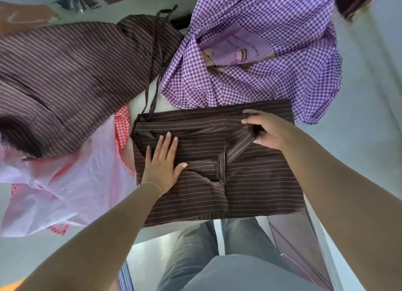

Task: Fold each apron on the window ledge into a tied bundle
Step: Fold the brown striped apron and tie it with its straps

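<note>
The dark brown striped apron lies folded into a rough rectangle on the pale ledge, its near edge hanging just over the ledge's front. The left hand rests flat on the apron's nine o'clock side, fingers straight and slightly spread toward twelve o'clock, thumb out toward three o'clock, holding nothing, only pressing the cloth down. A thin bracelet circles that wrist. The right hand sits at the apron's two o'clock corner, its fingers curled over a fold of the fabric where a striped strap runs diagonally down toward the middle; it grips that fold between fingers and thumb. Both forearms reach in from six o'clock, the left from seven, the right from five.

A thin dark tie cord trails from the apron's eleven o'clock corner toward twelve o'clock. At ten o'clock a second, lighter brown striped apron lies crumpled. At one o'clock a purple gingham apron is bunched, touching the folded apron's far edge. At eight o'clock lies a pink apron with red check trim.
</note>
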A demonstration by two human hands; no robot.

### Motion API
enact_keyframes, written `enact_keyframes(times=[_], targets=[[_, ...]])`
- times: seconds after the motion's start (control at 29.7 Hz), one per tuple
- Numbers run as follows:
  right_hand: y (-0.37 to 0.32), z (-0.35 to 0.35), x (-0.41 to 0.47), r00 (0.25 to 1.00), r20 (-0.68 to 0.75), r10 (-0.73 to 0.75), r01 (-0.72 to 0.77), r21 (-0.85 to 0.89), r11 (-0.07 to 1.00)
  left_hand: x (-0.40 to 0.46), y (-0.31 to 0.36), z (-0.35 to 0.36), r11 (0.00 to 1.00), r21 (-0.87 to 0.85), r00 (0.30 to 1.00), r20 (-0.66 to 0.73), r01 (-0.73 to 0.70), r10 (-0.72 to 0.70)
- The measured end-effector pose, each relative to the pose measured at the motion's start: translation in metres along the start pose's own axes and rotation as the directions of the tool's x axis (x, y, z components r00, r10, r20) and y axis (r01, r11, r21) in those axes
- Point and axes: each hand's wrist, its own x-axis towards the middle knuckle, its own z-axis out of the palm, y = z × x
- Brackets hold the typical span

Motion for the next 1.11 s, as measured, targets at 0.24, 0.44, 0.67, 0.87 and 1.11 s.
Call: enact_keyframes(times=[0.24, 0.44, 0.67, 0.87, 1.11], targets=[[0.015, -0.011, 0.009, 0.765, -0.232, -0.601, 0.219, -0.784, 0.581, 0.007, 0.003, 0.006, 0.998, 0.011, 0.998, 0.005, 0.061, -0.061], [0.052, 0.004, 0.014, 0.814, -0.475, -0.334, -0.001, -0.576, 0.817, 0.006, 0.002, 0.007, 0.997, 0.018, 0.997, 0.02, 0.078, -0.078], [0.043, 0.008, 0.006, 0.882, -0.394, -0.257, 0.206, -0.169, 0.964, 0.005, 0.001, 0.007, 0.998, 0.011, 0.997, 0.028, 0.068, -0.068], [-0.002, -0.015, -0.024, 0.97, -0.048, -0.239, 0.237, -0.039, 0.971, 0.004, 0.0, 0.006, 0.998, -0.008, 0.998, 0.022, 0.058, -0.058], [0.019, -0.037, -0.023, 0.986, -0.105, -0.127, 0.065, -0.458, 0.887, 0.007, 0.004, -0.004, 0.992, -0.099, 0.994, -0.062, 0.078, -0.084]])
